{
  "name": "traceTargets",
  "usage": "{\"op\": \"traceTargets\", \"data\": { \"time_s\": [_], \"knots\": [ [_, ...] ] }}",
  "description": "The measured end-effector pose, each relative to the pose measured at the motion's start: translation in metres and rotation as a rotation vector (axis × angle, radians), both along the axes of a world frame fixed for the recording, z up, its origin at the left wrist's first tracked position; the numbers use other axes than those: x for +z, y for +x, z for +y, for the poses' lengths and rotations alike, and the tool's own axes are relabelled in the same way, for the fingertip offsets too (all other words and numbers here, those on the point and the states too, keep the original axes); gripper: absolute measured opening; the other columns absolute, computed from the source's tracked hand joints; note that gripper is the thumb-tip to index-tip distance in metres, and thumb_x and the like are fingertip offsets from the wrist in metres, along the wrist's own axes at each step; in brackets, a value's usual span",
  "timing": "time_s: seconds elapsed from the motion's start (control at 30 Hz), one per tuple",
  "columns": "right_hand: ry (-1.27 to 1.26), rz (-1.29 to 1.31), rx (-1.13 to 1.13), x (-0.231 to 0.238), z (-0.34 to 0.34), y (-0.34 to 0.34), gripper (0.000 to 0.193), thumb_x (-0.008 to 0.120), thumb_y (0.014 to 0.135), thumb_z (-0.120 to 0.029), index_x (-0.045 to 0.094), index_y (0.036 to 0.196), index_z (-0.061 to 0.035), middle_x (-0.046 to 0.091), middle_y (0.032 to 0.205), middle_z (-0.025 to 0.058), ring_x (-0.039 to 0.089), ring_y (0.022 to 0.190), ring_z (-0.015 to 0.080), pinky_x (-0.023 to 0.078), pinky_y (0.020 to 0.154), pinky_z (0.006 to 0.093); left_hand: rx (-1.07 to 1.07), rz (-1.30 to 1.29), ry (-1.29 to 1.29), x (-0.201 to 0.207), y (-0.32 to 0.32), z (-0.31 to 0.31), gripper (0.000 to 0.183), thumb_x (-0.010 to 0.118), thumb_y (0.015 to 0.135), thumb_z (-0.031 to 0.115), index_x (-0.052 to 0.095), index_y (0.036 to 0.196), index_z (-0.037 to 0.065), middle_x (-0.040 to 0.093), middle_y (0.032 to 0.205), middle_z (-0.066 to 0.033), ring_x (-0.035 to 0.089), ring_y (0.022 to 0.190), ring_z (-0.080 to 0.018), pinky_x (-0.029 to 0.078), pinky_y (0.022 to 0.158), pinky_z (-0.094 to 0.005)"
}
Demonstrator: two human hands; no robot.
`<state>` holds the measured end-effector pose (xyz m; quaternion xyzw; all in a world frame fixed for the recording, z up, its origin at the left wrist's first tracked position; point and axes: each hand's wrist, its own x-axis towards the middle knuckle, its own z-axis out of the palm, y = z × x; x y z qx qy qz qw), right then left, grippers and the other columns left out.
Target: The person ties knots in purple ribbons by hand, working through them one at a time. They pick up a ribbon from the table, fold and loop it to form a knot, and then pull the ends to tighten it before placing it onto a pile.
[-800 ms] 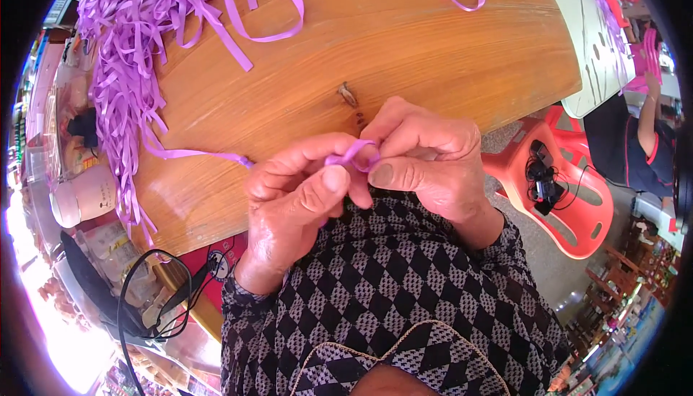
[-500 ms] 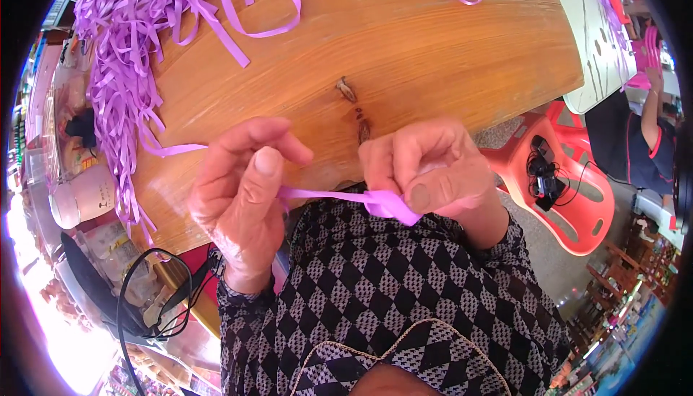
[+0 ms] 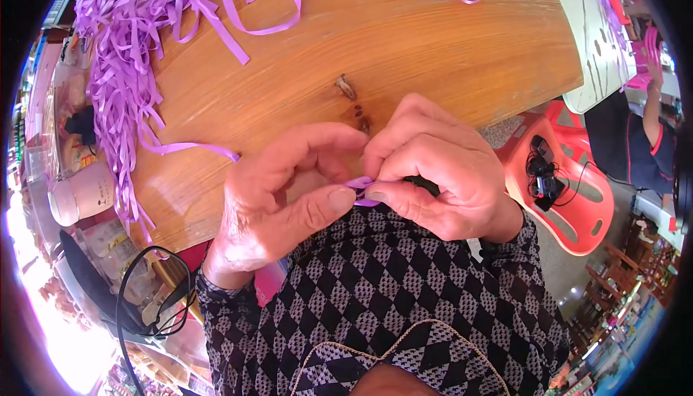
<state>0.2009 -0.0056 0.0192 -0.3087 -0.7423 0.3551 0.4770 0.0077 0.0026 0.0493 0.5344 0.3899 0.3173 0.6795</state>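
Note:
A small folded bit of purple ribbon (image 3: 367, 202) shows between my two hands, close in front of my patterned top. My right hand (image 3: 444, 172) pinches it between the thumb and curled fingers. On the other side, the thumb and bent fingers of my left hand (image 3: 278, 197) close on the ribbon's left end. Both thumb tips nearly meet there, and most of the ribbon is hidden by the fingers. Past my left hand, a tangled heap of purple ribbons (image 3: 130, 57) covers the table's left side, one loose end trailing toward that hand.
The wooden table (image 3: 404, 49) spreads out beyond my hands. To the right, a red plastic stool (image 3: 588, 215) carries black cables and an adapter (image 3: 545, 176). A person in dark clothes (image 3: 632, 140) is at the white table (image 3: 603, 57). Plastic tubs (image 3: 83, 194) and a black cord stand left.
My hands have come together, and the stretch of ribbon between them has shortened. My left hand has moved right to the ribbon, its fingertips now meeting the right hand's.

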Motion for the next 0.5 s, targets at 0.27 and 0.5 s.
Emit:
{"op": "traceTargets", "data": {
  "time_s": [0.27, 0.5],
  "knots": [
    [-0.034, -0.04, -0.045, -0.007, 0.001, 0.009, 0.015, 0.068, 0.075, -0.008, 0.059, 0.082, 0.0022, 0.062, 0.085, 0.0122, 0.052, 0.071, 0.0217, 0.041, 0.065, 0.0305, 0.028, 0.131, -0.295, -0.004, 0.001, 0.0, 0.018, 0.065, 0.084, 0.014, 0.062, 0.092, -0.002, 0.06, 0.072, 0.0001, 0.051, 0.063, -0.0032, 0.039, 0.055, -0.0164],
    [-0.101, -0.027, -0.116, -0.005, -0.006, 0.014, 0.022, 0.068, 0.077, -0.014, 0.06, 0.088, 0.0037, 0.063, 0.092, 0.014, 0.053, 0.077, 0.0216, 0.041, 0.072, 0.0312, 0.099, 0.119, -0.314, -0.011, 0.003, -0.002, 0.016, 0.062, 0.086, 0.014, 0.061, 0.09, -0.001, 0.058, 0.071, 0.0005, 0.051, 0.061, -0.0036, 0.038, 0.053, -0.0165]
  ]
}}
